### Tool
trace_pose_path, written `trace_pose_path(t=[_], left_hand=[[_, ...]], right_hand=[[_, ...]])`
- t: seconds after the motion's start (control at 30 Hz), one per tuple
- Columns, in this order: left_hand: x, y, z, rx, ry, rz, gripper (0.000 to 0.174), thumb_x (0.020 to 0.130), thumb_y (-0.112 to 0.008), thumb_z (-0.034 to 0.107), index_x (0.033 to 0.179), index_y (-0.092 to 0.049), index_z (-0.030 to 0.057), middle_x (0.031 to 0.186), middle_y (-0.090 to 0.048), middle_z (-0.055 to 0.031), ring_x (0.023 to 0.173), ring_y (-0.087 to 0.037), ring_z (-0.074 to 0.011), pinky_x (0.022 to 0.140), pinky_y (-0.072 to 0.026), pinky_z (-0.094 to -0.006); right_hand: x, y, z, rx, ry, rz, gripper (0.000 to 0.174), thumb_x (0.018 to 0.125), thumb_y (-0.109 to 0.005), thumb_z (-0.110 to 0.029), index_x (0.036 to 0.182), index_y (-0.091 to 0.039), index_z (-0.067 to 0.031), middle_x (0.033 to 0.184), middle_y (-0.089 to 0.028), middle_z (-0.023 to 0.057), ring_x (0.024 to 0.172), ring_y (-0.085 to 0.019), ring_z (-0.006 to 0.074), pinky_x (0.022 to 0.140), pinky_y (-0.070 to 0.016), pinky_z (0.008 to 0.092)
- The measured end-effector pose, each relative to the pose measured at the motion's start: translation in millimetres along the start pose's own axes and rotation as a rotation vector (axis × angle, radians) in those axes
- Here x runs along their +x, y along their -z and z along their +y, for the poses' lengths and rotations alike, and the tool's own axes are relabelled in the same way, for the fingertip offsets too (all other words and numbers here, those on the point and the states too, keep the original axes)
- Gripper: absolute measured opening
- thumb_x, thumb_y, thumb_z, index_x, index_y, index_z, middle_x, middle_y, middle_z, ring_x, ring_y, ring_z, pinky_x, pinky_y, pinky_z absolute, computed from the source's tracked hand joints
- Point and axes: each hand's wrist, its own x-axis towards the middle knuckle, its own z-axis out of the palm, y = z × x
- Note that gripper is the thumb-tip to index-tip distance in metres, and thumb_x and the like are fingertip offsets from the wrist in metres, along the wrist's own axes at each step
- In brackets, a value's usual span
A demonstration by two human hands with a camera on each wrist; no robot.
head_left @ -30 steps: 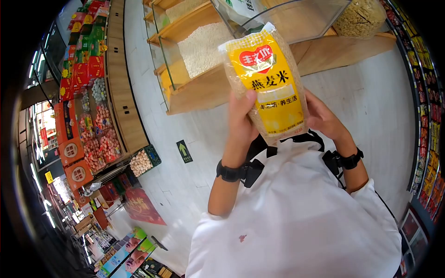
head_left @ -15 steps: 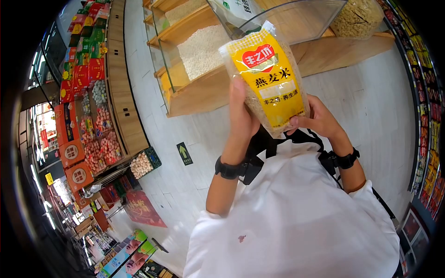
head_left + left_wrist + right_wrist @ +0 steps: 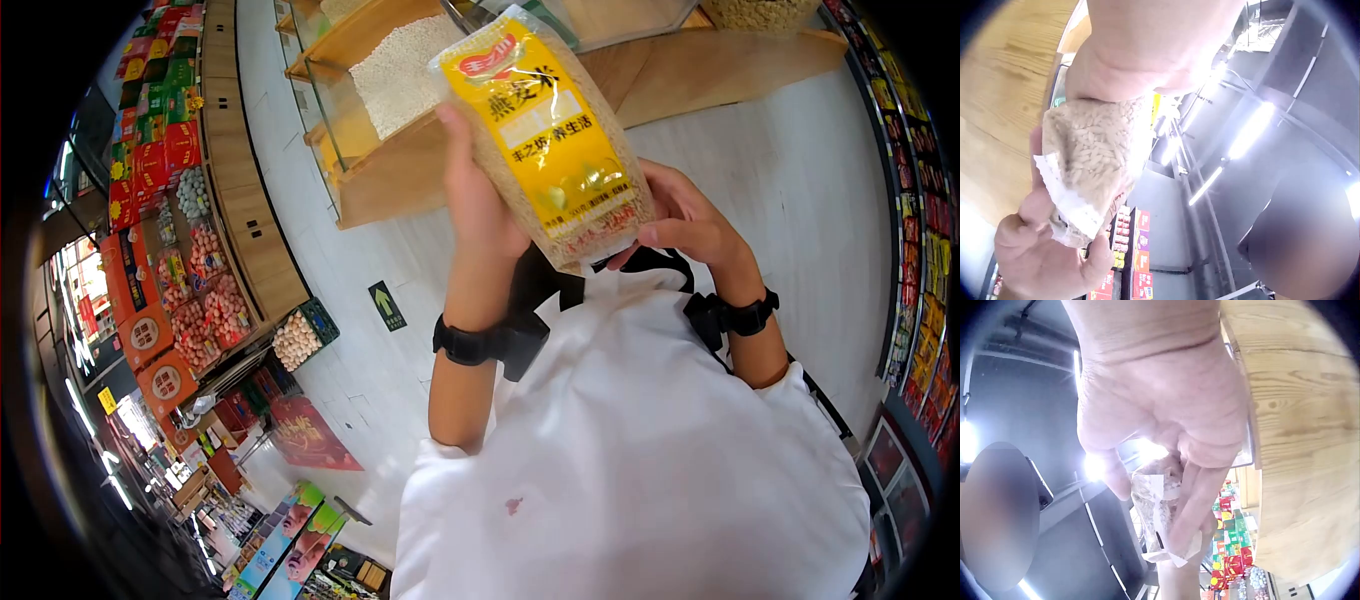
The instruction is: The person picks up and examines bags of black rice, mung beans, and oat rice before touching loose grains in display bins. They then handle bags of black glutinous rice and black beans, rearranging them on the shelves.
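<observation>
A clear bag of oat rice with a yellow label and a red heart logo is held up in front of the chest, its top leaning left in the head view. My left hand grips its left side, thumb pointing up along the edge. At the lower right corner my right hand holds the bag, thumb near the bottom seam and fingers behind. Pale grains fill the bag in the left wrist view, where its white bottom seal faces the right hand. The left fingers behind the bag are mostly hidden.
Beyond the bag stands a wooden bin counter with clear dividers and white grain. Snack shelves line the right side. Produce and boxed goods fill the left display. A green arrow sign marks the pale floor.
The bag has shifted up and left in the head view and tilts further left. My right hand has moved from its right side to the lower corner, thumb now in front.
</observation>
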Motion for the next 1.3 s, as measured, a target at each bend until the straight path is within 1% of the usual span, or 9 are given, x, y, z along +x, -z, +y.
trace_pose_path(t=[0.03, 0.5, 0.6, 0.77, 0.93, 1.03, 1.17, 1.23, 1.3], left_hand=[[0, 4, 0, -0.094, 0.030, -0.071, 0.064, 0.100, -0.034, 0.055, 0.137, -0.044, 0.0044, 0.129, -0.058, -0.0149, 0.111, -0.062, -0.0298, 0.092, -0.0525, -0.0425], [-6, 13, 2, -0.194, 0.052, -0.107, 0.061, 0.101, -0.033, 0.053, 0.137, -0.045, 0.0047, 0.129, -0.058, -0.0148, 0.113, -0.060, -0.0302, 0.094, -0.0512, -0.0427], [-13, -1, 3, -0.061, -0.020, 0.009, 0.060, 0.101, -0.034, 0.052, 0.137, -0.045, 0.0052, 0.130, -0.057, -0.0143, 0.115, -0.059, -0.0293, 0.097, -0.0487, -0.0419], [-16, -7, -1, 0.202, -0.159, 0.085, 0.059, 0.101, -0.036, 0.052, 0.137, -0.044, 0.0058, 0.133, -0.055, -0.0132, 0.117, -0.058, -0.0266, 0.099, -0.0470, -0.0415], [-18, -4, 0, 0.261, -0.192, 0.027, 0.058, 0.101, -0.036, 0.051, 0.137, -0.044, 0.0059, 0.131, -0.056, -0.0128, 0.116, -0.058, -0.0254, 0.097, -0.0480, -0.0405], [-16, 2, -1, 0.259, -0.202, 0.011, 0.058, 0.101, -0.037, 0.051, 0.136, -0.045, 0.0055, 0.130, -0.057, -0.0128, 0.115, -0.059, -0.0251, 0.097, -0.0483, -0.0405], [-13, 13, -5, 0.309, -0.215, 0.067, 0.059, 0.101, -0.036, 0.052, 0.135, -0.046, 0.0050, 0.128, -0.058, -0.0130, 0.113, -0.060, -0.0251, 0.096, -0.0491, -0.0404], [-13, 12, -6, 0.296, -0.202, 0.072, 0.059, 0.101, -0.036, 0.053, 0.135, -0.046, 0.0049, 0.128, -0.059, -0.0132, 0.113, -0.060, -0.0252, 0.095, -0.0499, -0.0403], [-15, 9, -7, 0.254, -0.078, 0.033, 0.060, 0.101, -0.035, 0.053, 0.135, -0.046, 0.0052, 0.128, -0.058, -0.0136, 0.112, -0.061, -0.0257, 0.092, -0.0515, -0.0400]], right_hand=[[1, -1, 0, -0.014, 0.010, -0.018, 0.065, 0.085, -0.066, -0.011, 0.139, -0.035, 0.0057, 0.129, -0.053, 0.0173, 0.116, -0.057, 0.0272, 0.084, -0.0585, 0.0449], [1, -2, 8, -0.012, -0.007, -0.021, 0.067, 0.083, -0.066, -0.005, 0.142, -0.033, 0.0038, 0.131, -0.053, 0.0144, 0.117, -0.056, 0.0248, 0.087, -0.0574, 0.0456], [3, -1, 15, -0.138, -0.003, 0.034, 0.071, 0.078, -0.060, 0.007, 0.143, -0.032, 0.0014, 0.131, -0.051, 0.0107, 0.118, -0.055, 0.0212, 0.093, -0.0547, 0.0411], [5, -1, 12, -0.217, -0.097, 0.076, 0.074, 0.076, -0.060, 0.012, 0.143, -0.031, 0.0004, 0.131, -0.052, 0.0095, 0.118, -0.055, 0.0191, 0.097, -0.0515, 0.0359], [5, 1, 16, -0.428, -0.039, 0.089, 0.073, 0.080, -0.070, 0.000, 0.143, -0.033, -0.0016, 0.131, -0.053, 0.0089, 0.118, -0.054, 0.0172, 0.102, -0.0450, 0.0343], [7, 6, 7, -0.617, -0.089, 0.027, 0.074, 0.082, -0.073, -0.008, 0.144, -0.033, -0.0023, 0.133, -0.052, 0.0099, 0.121, -0.052, 0.0178, 0.100, -0.0457, 0.0350], [14, 15, 2, -0.591, -0.040, 0.116, 0.071, 0.086, -0.071, -0.017, 0.144, -0.033, -0.0024, 0.134, -0.051, 0.0106, 0.122, -0.051, 0.0180, 0.099, -0.0452, 0.0340], [24, 8, -6, -0.429, 0.184, 0.209, 0.065, 0.091, -0.066, -0.024, 0.143, -0.034, -0.0019, 0.134, -0.051, 0.0100, 0.120, -0.052, 0.0185, 0.099, -0.0444, 0.0328], [38, 10, -3, -0.358, 0.247, 0.222, 0.060, 0.094, -0.061, -0.030, 0.142, -0.036, -0.0029, 0.132, -0.053, 0.0096, 0.118, -0.054, 0.0167, 0.099, -0.0439, 0.0308]])
